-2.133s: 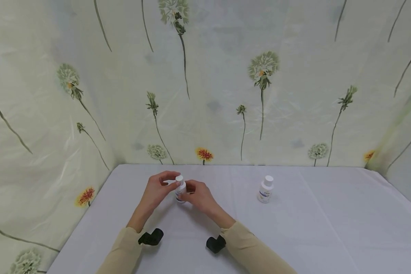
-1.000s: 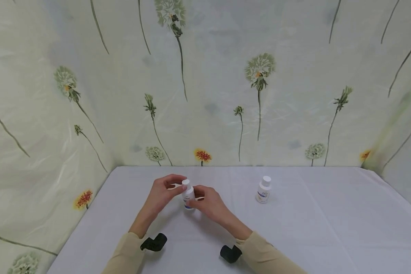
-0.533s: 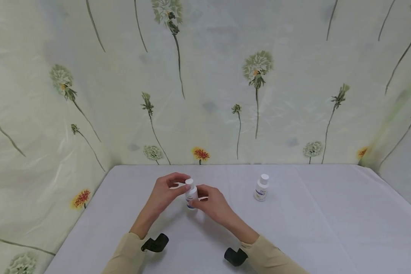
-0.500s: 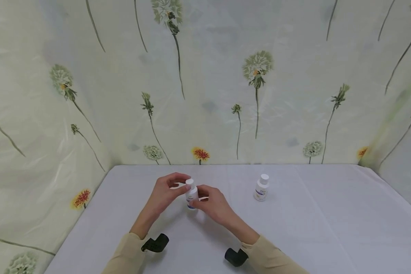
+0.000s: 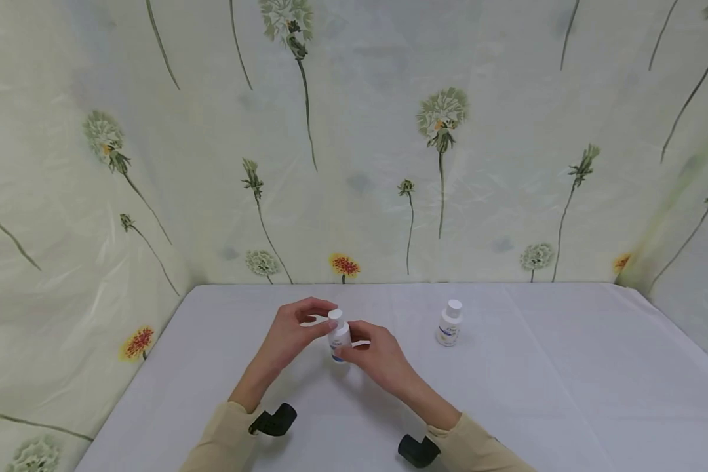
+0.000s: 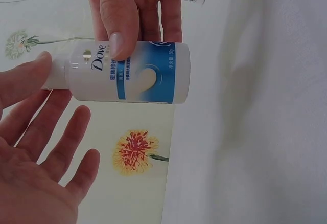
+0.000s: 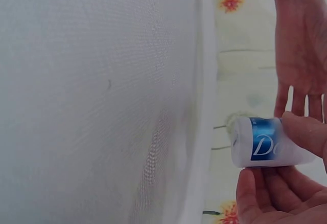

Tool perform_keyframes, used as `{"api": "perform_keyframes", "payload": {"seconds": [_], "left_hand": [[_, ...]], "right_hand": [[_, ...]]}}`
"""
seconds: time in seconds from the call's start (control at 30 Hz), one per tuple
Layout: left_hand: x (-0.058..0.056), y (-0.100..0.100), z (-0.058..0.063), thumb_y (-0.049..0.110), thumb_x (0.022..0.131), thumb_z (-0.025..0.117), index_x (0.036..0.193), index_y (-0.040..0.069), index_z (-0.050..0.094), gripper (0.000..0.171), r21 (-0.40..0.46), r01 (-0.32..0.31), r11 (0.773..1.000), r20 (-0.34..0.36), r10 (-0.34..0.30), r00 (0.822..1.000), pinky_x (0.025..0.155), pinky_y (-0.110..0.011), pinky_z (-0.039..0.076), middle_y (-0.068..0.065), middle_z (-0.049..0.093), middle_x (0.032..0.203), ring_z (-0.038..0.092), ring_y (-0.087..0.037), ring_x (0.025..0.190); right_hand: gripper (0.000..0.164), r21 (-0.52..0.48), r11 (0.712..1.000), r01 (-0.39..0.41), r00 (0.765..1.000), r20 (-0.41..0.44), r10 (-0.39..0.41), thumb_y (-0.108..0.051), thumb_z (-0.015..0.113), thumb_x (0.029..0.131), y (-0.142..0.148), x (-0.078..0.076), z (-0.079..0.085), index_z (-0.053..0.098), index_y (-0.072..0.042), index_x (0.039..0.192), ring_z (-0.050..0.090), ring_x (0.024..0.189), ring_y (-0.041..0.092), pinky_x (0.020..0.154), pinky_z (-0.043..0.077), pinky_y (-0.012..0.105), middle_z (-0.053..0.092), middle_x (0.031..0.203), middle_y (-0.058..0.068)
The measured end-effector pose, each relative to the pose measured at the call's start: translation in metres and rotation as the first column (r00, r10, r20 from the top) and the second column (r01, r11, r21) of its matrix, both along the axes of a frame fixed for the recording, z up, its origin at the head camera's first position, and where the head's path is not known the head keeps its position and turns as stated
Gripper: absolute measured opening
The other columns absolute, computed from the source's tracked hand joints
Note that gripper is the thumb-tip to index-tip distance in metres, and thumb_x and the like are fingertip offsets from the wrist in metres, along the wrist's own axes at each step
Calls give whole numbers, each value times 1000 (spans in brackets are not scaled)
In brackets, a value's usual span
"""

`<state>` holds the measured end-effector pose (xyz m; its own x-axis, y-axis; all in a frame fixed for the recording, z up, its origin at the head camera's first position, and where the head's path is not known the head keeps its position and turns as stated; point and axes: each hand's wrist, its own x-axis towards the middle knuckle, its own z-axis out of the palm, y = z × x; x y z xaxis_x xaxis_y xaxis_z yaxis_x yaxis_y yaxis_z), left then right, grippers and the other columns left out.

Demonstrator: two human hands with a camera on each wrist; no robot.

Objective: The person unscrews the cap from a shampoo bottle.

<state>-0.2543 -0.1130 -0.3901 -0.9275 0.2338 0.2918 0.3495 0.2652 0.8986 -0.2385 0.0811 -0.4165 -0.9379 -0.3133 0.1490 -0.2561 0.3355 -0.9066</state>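
A small white Dove bottle (image 5: 340, 339) with a blue band on its label is held between both hands, cap upward. The left hand (image 5: 295, 333) pinches its white cap (image 5: 335, 315) between thumb and forefinger. In the left wrist view, that hand's other fingers (image 6: 66, 142) are spread apart from the bottle. My right hand (image 5: 386, 359) grips the bottle's body, thumb in front and fingers behind, as the right wrist view shows of the bottle (image 7: 265, 139). Whether the bottle's base touches the table cannot be told. The cap looks seated on the neck.
A second white bottle (image 5: 449, 328) of like shape stands upright to the right on the white-covered table (image 5: 537, 380). Flower-printed sheeting (image 5: 377, 131) rises behind and at the sides. Black wrist devices (image 5: 274, 419) sit near both cream sleeves (image 5: 221, 439).
Both hands and the bottle have moved right and slightly nearer, keeping the same hold. The head view has shifted a little. The second bottle stays standing on the table.
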Motion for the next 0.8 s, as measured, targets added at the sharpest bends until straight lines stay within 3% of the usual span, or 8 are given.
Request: {"api": "perform_keyframes", "payload": {"seconds": [0.23,0.5,0.8], "left_hand": [[4,6,3,18,85,78,110,13,73,25,13,22,1000,-16,-22,1000,98,-55,42,-1,71,105,62,-29,105],[9,17,5,18,87,77,112,8,71,28,11,33,999,-31,-33,999,96,-54,43,-1,71,106,63,-26,103],[15,28,6,20,86,78,110,17,73,24,12,59,998,-17,-58,998,96,-52,44,7,70,103,63,-22,103]], "right_hand": [[38,-14,1000,22,1000,-7,-22,-23,75,87,6,4,2,66,-11,122,63,100,18,88,53,36,68,110,2],[38,-6,998,57,998,-16,-58,-18,77,86,15,10,5,66,-11,121,63,99,18,86,54,34,68,107,2],[38,-29,994,109,994,14,-109,-16,79,83,24,17,4,68,-12,119,64,96,19,84,55,34,69,106,2]]}}
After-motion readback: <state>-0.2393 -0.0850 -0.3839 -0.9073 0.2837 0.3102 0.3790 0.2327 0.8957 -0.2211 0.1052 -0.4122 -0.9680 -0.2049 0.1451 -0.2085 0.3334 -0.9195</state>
